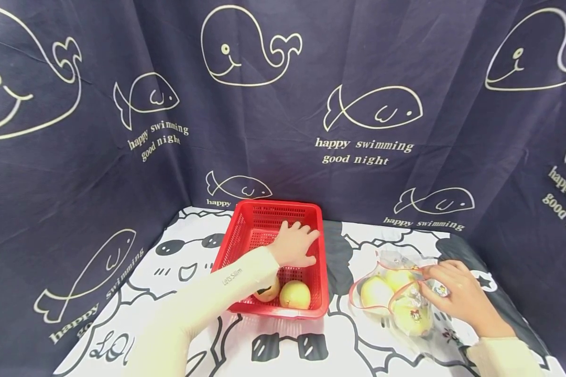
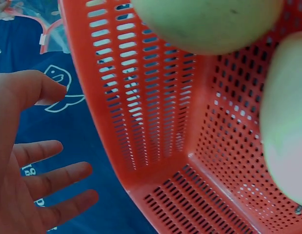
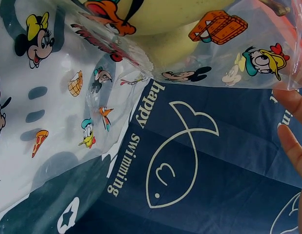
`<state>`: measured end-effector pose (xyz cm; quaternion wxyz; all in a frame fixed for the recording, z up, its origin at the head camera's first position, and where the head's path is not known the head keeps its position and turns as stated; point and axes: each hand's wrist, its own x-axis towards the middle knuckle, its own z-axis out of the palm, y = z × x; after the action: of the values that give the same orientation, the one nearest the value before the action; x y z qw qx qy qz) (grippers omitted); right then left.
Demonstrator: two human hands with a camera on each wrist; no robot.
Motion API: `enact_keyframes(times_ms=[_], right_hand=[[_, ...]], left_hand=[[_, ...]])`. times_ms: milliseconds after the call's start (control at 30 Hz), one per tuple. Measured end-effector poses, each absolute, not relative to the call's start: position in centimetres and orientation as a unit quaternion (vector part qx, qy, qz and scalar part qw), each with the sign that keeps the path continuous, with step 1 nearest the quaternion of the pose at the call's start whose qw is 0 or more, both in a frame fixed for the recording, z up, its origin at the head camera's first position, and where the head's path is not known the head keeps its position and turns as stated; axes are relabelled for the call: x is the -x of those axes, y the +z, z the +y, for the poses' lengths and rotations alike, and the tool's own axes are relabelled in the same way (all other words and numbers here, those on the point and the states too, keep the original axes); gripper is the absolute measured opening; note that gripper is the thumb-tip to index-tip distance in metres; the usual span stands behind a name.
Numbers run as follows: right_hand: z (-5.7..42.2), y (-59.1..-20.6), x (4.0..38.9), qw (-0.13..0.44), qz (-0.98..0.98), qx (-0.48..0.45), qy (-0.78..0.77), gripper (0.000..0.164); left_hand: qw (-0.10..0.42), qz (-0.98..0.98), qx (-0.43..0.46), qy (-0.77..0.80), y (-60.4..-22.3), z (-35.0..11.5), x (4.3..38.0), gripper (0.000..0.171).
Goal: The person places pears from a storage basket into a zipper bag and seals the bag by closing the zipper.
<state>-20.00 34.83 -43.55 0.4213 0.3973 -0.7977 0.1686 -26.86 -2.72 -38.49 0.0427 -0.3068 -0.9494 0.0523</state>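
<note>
1. Pale yellow fruits (image 1: 376,291) sit inside a clear, cartoon-printed bag (image 1: 405,296) with a red rim, at the right of the table (image 1: 179,262).
2. The right hand (image 1: 464,294) pinches the bag's rim at its right side.
3. Left of the bag, apart from it, stands a red perforated basket (image 1: 325,283); two more fruits (image 1: 294,296) lie at its near end.
4. The left hand (image 1: 296,246) hangs over the basket, fingers spread wide, holding nothing.
5. White sheep-print cloth (image 1: 290,335) covers the table; dark blue fabric (image 1: 273,136) with whales and fish hangs behind.
</note>
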Motion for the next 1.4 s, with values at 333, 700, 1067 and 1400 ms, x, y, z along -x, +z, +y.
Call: enact_keyframes(times_ms=[333, 700, 1067, 1400], right_hand=[[34.8, -43.5, 19.8, 0.413, -0.802, -0.396, 0.173, 0.039], [35.0, -43.5, 19.7, 0.411, -0.803, -0.395, 0.174, 0.039], [35.0, -43.4, 19.7, 0.414, -0.800, -0.398, 0.174, 0.038], [35.1, -43.5, 19.8, 0.415, -0.798, -0.400, 0.175, 0.039]], left_hand=[[0.014, -0.955, 0.294, 0.042, -39.8, -4.7, 27.1, 0.065], [-0.029, -0.951, 0.304, 0.048, -40.8, -7.2, 26.3, 0.072], [-0.075, -0.945, 0.308, 0.084, -41.3, -9.1, 26.4, 0.079], [-0.158, -0.935, 0.301, 0.104, -39.8, -9.9, 26.1, 0.078]])
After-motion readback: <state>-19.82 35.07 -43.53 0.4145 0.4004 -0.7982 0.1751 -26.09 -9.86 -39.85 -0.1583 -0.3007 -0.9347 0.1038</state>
